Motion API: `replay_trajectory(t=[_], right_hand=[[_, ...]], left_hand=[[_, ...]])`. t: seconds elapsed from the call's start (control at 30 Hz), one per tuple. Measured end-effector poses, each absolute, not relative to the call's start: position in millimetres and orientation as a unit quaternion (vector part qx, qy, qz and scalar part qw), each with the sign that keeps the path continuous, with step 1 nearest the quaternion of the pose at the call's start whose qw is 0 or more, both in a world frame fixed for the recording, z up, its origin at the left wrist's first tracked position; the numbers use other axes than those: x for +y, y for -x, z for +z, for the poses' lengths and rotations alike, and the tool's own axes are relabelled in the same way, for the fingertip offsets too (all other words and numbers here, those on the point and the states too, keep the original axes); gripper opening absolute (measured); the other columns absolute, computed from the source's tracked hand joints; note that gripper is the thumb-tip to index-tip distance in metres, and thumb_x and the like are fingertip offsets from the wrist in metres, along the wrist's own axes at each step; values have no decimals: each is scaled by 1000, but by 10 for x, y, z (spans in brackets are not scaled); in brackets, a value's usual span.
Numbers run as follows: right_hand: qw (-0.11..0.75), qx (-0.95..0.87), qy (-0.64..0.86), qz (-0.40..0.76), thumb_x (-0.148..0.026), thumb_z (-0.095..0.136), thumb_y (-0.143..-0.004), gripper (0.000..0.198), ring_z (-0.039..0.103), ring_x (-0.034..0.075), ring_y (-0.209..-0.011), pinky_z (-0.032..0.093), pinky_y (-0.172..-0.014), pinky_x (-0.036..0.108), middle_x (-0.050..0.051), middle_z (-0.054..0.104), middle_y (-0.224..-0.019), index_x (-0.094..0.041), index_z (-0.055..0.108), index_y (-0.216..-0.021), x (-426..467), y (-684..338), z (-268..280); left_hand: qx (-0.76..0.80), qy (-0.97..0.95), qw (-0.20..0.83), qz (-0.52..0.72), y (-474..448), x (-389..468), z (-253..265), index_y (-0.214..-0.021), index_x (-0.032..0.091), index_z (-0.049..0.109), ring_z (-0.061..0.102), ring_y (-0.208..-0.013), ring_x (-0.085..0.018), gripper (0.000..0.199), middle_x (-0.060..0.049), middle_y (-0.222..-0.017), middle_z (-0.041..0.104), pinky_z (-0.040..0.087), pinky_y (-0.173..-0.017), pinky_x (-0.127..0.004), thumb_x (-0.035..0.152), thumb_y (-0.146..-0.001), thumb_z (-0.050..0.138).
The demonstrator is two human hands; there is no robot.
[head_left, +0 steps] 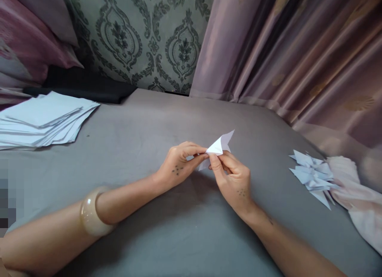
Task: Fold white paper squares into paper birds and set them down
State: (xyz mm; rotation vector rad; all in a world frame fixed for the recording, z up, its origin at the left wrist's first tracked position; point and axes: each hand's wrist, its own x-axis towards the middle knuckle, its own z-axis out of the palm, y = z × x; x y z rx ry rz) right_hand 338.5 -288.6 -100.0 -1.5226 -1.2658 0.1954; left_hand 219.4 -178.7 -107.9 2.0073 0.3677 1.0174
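Observation:
A small folded white paper piece [220, 145] with pointed tips is held up between both hands, above the grey surface. My left hand [182, 161] pinches its left end between thumb and fingertips. From the right, my right hand [234, 177] grips its lower side, thumb in front and fingers behind. One point of the paper sticks up to the right, and another part hangs below between the hands. Part of the paper is hidden by my fingers.
On the left lies a stack of white paper sheets [50, 118], with a black cloth [89, 86] behind it. Several folded paper pieces [313, 173] are piled at the right, touching a pale pink cloth [352, 185]. Curtains [268, 42] hang along the right edge.

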Motion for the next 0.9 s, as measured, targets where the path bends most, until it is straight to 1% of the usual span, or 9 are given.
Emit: replay_trajectory(t=[0.1, 0.17, 0.27, 0.37, 0.47, 0.63, 0.77, 0.83, 0.9], right_hand=[[513, -550, 657, 46, -30, 57, -90, 13, 58, 13, -66, 49, -60, 28, 3, 63, -79, -22, 67, -86, -2882, -3398, -1001], [513, -536, 670, 10, -31, 61, -87, 11, 58, 13, -64, 49, -59, 28, 2, 64, -79, -23, 63, -95, -2881, -3403, -1020], [520, -531, 665, -70, -28, 66, -84, 37, 61, 14, -68, 51, -60, 28, 3, 67, -94, -26, 53, -118, -2887, -3419, -1050], [455, -604, 634, -162, -19, 63, -86, 46, 63, 13, -72, 52, -66, 29, 4, 66, -102, -29, 50, -129, -2902, -3462, -1053], [382, -642, 627, -219, -14, 60, -87, 39, 63, 14, -74, 51, -70, 28, 5, 64, -99, -28, 58, -124, -2911, -3512, -1048], [348, -622, 637, -293, -14, 62, -85, 26, 56, 13, -72, 48, -66, 26, 6, 58, -93, -24, 67, -109, -2899, -3547, -1048], [316, -629, 612, -360, -16, 68, -82, 20, 56, 18, -87, 48, -78, 33, 9, 61, -105, -24, 70, -100, -2882, -3540, -1010], [296, -635, 604, -379, -16, 70, -81, 19, 56, 21, -96, 45, -85, 36, 8, 64, -109, -24, 70, -97, -2876, -3522, -992], [283, -642, 603, -379, -15, 70, -80, 18, 57, 22, -99, 42, -88, 38, 7, 68, -105, -24, 70, -96, -2866, -3501, -995]], left_hand=[[152, -794, 433, 399, -2193, -1787, -1075, -94, 24, 76, 67, -79, -15, 14, -2, -86, 73, 53, -72, -25, 26, -87, 64], [157, -789, 449, 389, -2192, -1786, -1072, -94, 23, 76, 67, -78, -15, 14, -3, -84, 73, 52, -71, -25, 26, -88, 63], [170, -784, 463, 377, -2195, -1781, -1080, -91, 21, 76, 66, -75, -15, 14, -3, -82, 73, 51, -69, -26, 25, -87, 63], [174, -782, 462, 381, -2203, -1774, -1103, -90, 19, 76, 65, -74, -15, 14, -3, -81, 73, 50, -68, -26, 26, -87, 63], [169, -789, 444, 390, -2207, -1772, -1119, -91, 20, 76, 65, -74, -15, 15, -4, -81, 72, 51, -69, -27, 27, -88, 62], [171, -818, 382, 395, -2198, -1779, -1098, -91, 19, 75, 63, -73, -15, 17, -5, -78, 70, 51, -69, -27, 26, -89, 60], [176, -835, 332, 401, -2202, -1778, -1113, -92, 17, 75, 59, -68, -13, 19, -5, -78, 68, 47, -64, -24, 23, -90, 57], [191, -833, 337, 395, -2209, -1782, -1131, -91, 17, 74, 58, -64, -11, 18, -4, -76, 68, 47, -63, -23, 22, -89, 57], [220, -810, 395, 374, -2219, -1792, -1138, -89, 17, 73, 60, -65, -11, 16, -3, -74, 69, 49, -65, -23, 22, -87, 58]])
